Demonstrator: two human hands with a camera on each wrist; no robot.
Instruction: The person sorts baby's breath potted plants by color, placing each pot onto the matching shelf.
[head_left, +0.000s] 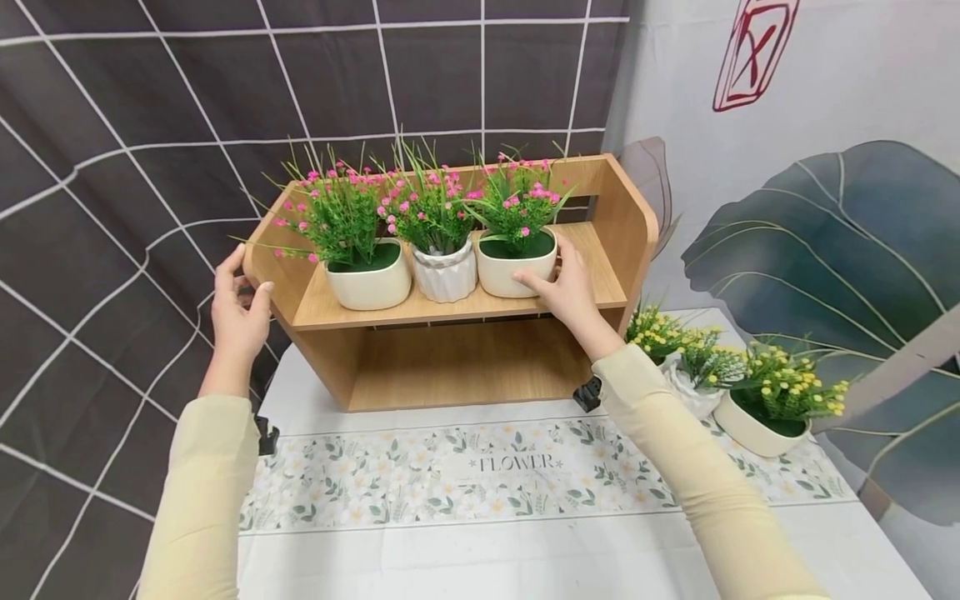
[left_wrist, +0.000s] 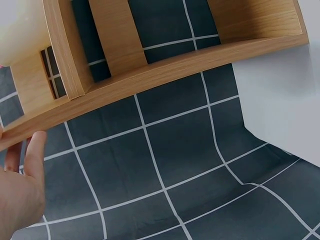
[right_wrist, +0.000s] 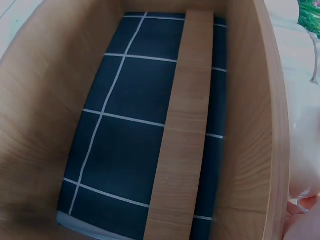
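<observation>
A two-tier wooden shelf (head_left: 611,267) stands on the table, with three pink-flowered potted plants in a row on its upper board. My right hand (head_left: 573,292) grips the rightmost cream pot (head_left: 498,271), thumb across its front and fingers at its right side. Left of that come a white fluted pot (head_left: 446,279) and another cream pot (head_left: 367,287). My left hand (head_left: 242,321) touches the outer edge of the shelf's left side panel (left_wrist: 150,70), its thumb extended. In the right wrist view, only a little of the right hand (right_wrist: 302,220) shows below the pot.
Several yellow-flowered potted plants (head_left: 776,387) stand on the table at the right, beside my right forearm. A floral strip lettered FLOWER (head_left: 517,462) crosses the white tablecloth (head_left: 420,562). A dark gridded curtain (head_left: 97,275) hangs behind and at the left.
</observation>
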